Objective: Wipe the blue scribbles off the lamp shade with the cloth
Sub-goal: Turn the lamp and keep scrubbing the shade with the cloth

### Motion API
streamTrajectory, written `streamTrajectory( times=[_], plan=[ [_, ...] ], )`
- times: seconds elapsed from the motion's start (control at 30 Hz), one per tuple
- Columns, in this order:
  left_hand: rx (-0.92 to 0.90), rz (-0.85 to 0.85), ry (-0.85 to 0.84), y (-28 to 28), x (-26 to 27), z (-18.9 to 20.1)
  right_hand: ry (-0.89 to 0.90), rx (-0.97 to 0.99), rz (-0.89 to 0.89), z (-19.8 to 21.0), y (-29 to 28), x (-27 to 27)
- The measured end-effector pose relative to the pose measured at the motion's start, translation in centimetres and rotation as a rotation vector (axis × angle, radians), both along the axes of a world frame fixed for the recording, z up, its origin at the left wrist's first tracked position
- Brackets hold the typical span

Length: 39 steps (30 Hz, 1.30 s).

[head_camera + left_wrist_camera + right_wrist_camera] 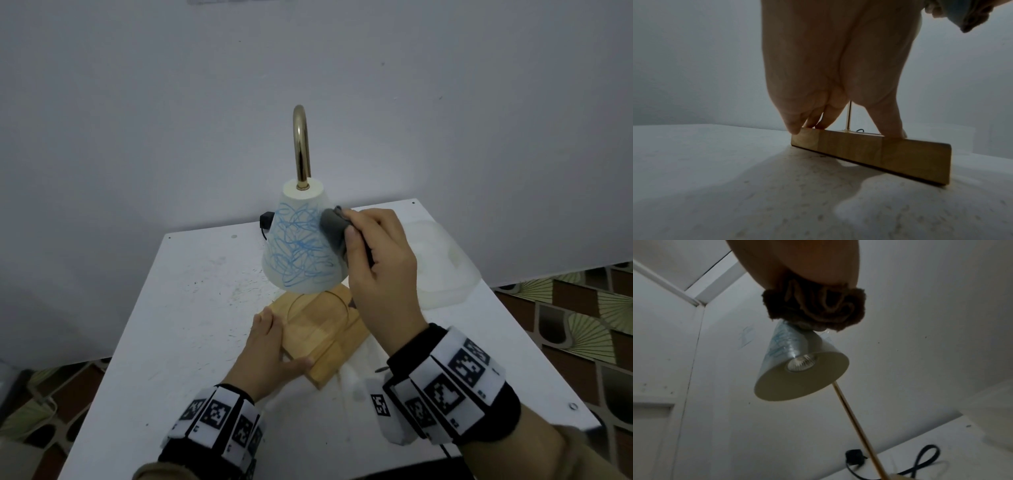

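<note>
A white cone-shaped lamp shade (301, 246) covered in blue scribbles (296, 245) hangs from a curved brass stem (301, 144) over a wooden base (322, 334). My right hand (373, 263) grips a bunched grey cloth (334, 228) and presses it against the shade's upper right side. From below, the right wrist view shows the cloth (816, 311) against the top of the shade (797, 366). My left hand (270, 353) rests on the base's near left corner, fingers straight on the wood (869, 154).
The lamp stands on a white scuffed table (191, 308) against a pale wall. A translucent plastic lid (442, 260) lies at the table's right. The black cord and switch (266, 221) trail behind the shade. Patterned floor shows on both sides.
</note>
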<state>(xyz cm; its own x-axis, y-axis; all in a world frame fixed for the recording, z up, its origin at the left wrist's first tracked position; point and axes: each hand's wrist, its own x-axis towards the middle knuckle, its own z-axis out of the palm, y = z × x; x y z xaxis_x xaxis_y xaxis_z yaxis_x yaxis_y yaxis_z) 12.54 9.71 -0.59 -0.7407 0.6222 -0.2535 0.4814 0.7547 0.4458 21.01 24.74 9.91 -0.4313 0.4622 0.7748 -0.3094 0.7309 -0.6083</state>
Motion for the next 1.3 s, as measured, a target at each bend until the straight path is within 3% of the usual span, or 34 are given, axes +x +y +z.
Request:
streamTrajectory(
  times=[0.3,0.53,0.67,0.83,1.1,1.3],
  plan=[
    [0.0,-0.009,0.01,0.0,-0.1,-0.2,0.003,0.024,0.052,-1.2,-0.9,0.9],
    [-0.004,-0.023,0.02,-0.2,-0.5,-0.8,0.002,-0.179,0.012,0.4,0.1,-0.5],
    [-0.013,-0.027,0.023,-0.2,-0.5,-0.7,0.08,-0.122,0.028,1.5,-1.9,-0.5],
    [-0.022,-0.031,0.023,0.0,-0.2,-0.3,0.057,-0.045,-0.031,-1.2,-2.2,0.7],
    [-0.011,-0.014,0.003,0.0,-0.1,0.0,0.008,-0.351,-0.016,1.3,-1.3,-1.1],
    [-0.031,-0.013,0.002,0.2,-0.1,0.1,0.06,-0.186,0.019,0.9,-3.0,-0.4]
  ],
)
